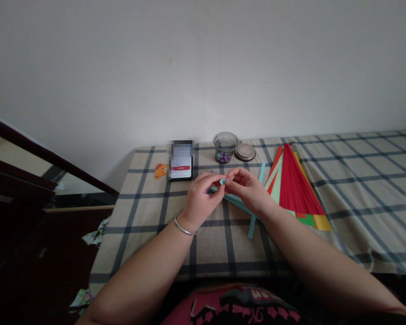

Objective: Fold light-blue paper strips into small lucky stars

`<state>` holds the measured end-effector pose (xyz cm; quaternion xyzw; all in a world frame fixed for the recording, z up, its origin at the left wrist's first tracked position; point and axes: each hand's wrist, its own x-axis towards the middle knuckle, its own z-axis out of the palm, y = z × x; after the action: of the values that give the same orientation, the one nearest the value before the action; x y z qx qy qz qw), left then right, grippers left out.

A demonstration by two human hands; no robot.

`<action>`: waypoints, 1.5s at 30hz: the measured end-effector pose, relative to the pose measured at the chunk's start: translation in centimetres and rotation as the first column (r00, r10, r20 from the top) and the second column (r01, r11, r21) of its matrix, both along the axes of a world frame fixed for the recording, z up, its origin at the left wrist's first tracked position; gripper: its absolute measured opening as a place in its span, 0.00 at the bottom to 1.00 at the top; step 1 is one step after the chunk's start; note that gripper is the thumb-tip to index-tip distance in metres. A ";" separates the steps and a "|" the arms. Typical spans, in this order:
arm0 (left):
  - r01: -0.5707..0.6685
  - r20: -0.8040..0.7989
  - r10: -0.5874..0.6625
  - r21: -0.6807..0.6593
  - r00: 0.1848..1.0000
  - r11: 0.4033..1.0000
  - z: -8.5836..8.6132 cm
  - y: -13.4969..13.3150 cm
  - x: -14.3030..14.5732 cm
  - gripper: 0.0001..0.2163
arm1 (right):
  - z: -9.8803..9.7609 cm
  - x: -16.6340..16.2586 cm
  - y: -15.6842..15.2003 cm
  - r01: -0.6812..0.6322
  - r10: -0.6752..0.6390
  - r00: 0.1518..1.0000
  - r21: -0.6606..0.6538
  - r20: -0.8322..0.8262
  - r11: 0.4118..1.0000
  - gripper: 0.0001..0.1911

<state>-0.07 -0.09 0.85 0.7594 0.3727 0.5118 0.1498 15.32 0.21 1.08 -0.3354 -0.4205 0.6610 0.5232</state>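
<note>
Paper strip point(223, 181), pale blue, pinched between fingers of left hand point(200, 197) and right hand point(248, 187) above bench point(145, 212); folding seemingly midway. Glass jar point(225, 147) holds few finished pieces; coloured strips point(296, 187) unused.

The supporting surface was a table point(149, 253) covered with a beige cloth checked in dark lines. A phone point(181, 160) lay flat near the far edge, with a small orange figure point(160, 171) just beside it. A clear open jar point(225, 147) holding purple pieces stood further along the far edge, its round lid point(245, 152) lying next to it. A fan of paper strips point(292, 187), mostly red with green and yellow ends, lay toward the right. Loose light-blue strips point(253, 221) lay near the middle.
</note>
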 end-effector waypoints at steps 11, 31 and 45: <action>0.005 -0.034 -0.005 0.021 0.999 1.000 0.0 -0.1 -0.1 0.10 | -0.3 0.2 0.1 -0.024 0.024 1.000 -0.067 -0.009 0.997 0.16; -0.016 -0.024 0.017 0.008 1.000 1.000 -0.4 0.0 -0.1 0.09 | -0.4 0.0 -0.1 0.150 -0.157 0.973 0.054 0.170 0.987 0.14; -0.033 -0.005 0.033 -0.031 0.999 0.999 -0.7 0.2 -0.1 0.10 | -0.9 0.0 -0.2 0.189 -0.245 0.927 0.213 0.284 0.959 0.08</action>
<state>-0.17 0.10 0.12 0.7519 0.3932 0.5068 0.1523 15.35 -0.03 0.20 -0.4298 -0.5154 0.4974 0.5497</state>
